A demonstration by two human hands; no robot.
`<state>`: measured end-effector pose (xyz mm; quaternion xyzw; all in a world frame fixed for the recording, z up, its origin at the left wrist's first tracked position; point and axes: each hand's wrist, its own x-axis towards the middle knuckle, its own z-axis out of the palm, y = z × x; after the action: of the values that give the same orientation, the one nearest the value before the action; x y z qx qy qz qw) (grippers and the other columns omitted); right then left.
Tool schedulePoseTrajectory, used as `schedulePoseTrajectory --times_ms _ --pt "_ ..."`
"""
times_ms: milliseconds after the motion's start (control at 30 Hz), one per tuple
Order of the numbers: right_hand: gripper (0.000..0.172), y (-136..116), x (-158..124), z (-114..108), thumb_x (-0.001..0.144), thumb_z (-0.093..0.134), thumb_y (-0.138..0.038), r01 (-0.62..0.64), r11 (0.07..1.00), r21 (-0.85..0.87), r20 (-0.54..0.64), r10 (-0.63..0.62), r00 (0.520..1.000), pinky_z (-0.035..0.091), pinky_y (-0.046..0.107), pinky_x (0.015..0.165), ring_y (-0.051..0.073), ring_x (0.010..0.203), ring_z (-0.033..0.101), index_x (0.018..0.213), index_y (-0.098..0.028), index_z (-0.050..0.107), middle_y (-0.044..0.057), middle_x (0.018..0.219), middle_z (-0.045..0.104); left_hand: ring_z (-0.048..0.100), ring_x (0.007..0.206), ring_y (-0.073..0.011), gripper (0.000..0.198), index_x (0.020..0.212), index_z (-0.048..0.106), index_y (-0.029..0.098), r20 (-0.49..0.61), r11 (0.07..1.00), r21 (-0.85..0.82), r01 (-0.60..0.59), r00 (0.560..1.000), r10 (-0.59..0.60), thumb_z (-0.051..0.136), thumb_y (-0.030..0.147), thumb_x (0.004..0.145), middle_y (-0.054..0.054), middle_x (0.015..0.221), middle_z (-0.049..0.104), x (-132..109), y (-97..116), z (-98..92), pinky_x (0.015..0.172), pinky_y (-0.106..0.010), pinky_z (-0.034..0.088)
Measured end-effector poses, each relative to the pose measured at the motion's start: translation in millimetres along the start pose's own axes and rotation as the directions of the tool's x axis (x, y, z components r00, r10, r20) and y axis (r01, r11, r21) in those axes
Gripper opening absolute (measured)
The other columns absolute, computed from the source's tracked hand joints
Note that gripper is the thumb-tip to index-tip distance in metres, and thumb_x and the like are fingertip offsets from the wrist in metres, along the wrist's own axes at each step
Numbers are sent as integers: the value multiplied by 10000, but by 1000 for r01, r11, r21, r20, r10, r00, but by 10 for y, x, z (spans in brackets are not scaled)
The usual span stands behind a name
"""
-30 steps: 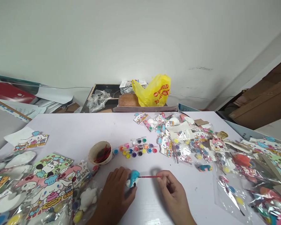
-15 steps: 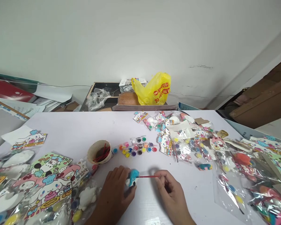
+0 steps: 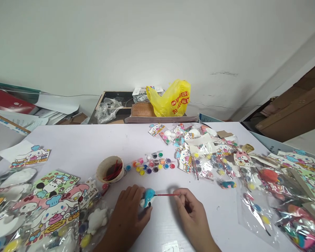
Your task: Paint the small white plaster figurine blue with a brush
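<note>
My left hand [image 3: 130, 211] is closed around a small white figurine [image 3: 148, 196] whose upper part is painted blue. A red paintbrush [image 3: 166, 194] is pinched in my right hand [image 3: 191, 213], lying nearly level. Its dark tip touches or almost touches the figurine's blue side. Beyond my hands sit several small paint pots [image 3: 152, 163] in many colours. To their left stands a paper cup [image 3: 110, 169] with dark liquid and several red brushes leaning in it. My left fingers hide part of the figurine.
Packaged craft kits with white figures [image 3: 97, 220] and printed cards [image 3: 55, 213] cover the table's left side. More plastic-wrapped kits [image 3: 207, 164] spread over the right. A small painted figure [image 3: 228, 184] lies there too. Behind the table is a yellow plastic bag [image 3: 170, 99].
The view has shifted slightly. Both hands keep their hold, and the brush stays at the figurine's right side, with its dark tip now showing a little more.
</note>
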<state>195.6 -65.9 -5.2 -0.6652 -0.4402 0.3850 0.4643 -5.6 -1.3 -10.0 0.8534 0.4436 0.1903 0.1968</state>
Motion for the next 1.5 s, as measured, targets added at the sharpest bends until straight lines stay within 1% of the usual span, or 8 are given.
schedulePoseTrajectory --times_ms 167,500,767,900,1100,1300,1433,1500 --pt "337 10 -5 -6 935 505 -491 8 1000 -9 34 -8 999 318 233 524 129 553 344 892 -181 629 -55 618 311 512 856 -255 246 1073 512 204 -1 1000 -6 -4 1000 4 544 200 830 -66 946 562 7 13 -20 772 -400 411" --pt "331 -11 -8 11 943 498 -475 20 999 -33 7 -20 1000 323 226 515 126 552 351 904 -177 638 -53 617 325 502 886 -255 252 1085 515 194 42 999 -11 31 999 -30 544 193 835 -70 980 559 0 11 -6 801 -417 405" --pt "317 -15 -8 -6 918 545 -466 34 999 -27 -17 -34 999 349 220 499 124 530 377 880 -177 669 -47 591 356 513 869 -255 245 1077 521 198 12 1000 -2 4 1000 -4 545 217 834 -69 965 565 3 15 -9 793 -415 416" --pt "339 -18 -21 -10 920 535 -486 23 999 -32 -4 -24 1000 349 228 500 130 532 376 891 -177 671 -45 593 357 518 864 -254 254 1083 516 197 -17 1000 2 -13 1000 13 547 209 832 -68 966 569 -4 8 -4 783 -404 416" --pt "332 -12 -8 -16 914 546 -483 22 999 -25 -5 -22 1000 347 227 498 129 532 376 886 -179 676 -45 592 356 513 863 -254 244 1076 515 191 3 1000 2 -11 1000 11 541 203 834 -71 967 569 0 11 -8 785 -404 407" --pt "350 17 15 -61 897 563 -506 8 1000 1 -40 -8 999 350 229 504 131 544 379 877 -173 670 -44 605 346 511 867 -251 237 1066 520 199 16 1000 2 4 1000 -4 539 207 830 -71 963 569 11 29 -23 784 -394 406" --pt "373 28 2 -125 869 583 -546 -23 999 49 -112 28 993 330 240 500 134 535 350 856 -183 665 -51 594 318 517 856 -254 233 1036 535 205 32 999 18 28 999 -28 556 193 804 -64 946 571 24 62 -40 770 -391 408" --pt "376 39 4 -165 859 593 -553 -21 999 41 -125 26 992 333 242 502 134 533 348 854 -184 663 -52 592 315 519 856 -255 234 1028 544 204 48 999 23 41 998 -42 561 186 795 -62 949 571 32 83 -49 776 -396 410"
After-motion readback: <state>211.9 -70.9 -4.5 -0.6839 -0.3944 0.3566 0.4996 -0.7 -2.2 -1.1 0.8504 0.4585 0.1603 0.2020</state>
